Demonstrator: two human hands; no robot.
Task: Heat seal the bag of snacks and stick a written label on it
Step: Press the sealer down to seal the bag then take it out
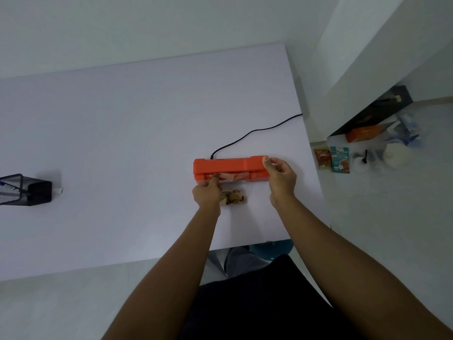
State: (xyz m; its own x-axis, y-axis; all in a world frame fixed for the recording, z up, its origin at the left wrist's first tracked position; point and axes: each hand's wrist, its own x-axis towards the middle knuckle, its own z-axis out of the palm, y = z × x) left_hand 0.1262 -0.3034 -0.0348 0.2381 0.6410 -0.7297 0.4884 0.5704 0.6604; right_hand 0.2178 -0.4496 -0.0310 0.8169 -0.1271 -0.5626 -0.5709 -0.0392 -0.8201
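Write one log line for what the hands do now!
left hand: holds snack bag in sealer | right hand: on sealer end

Home room, plain white table [122, 143], food packets [332, 159] on tiled floor [392, 229]

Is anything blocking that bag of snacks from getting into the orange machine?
Nothing visible does. The bag lies on the table right in front of the orange sealer, its clear top already in the slot. The left hand holds the bag; the right hand is at the sealer's right end.
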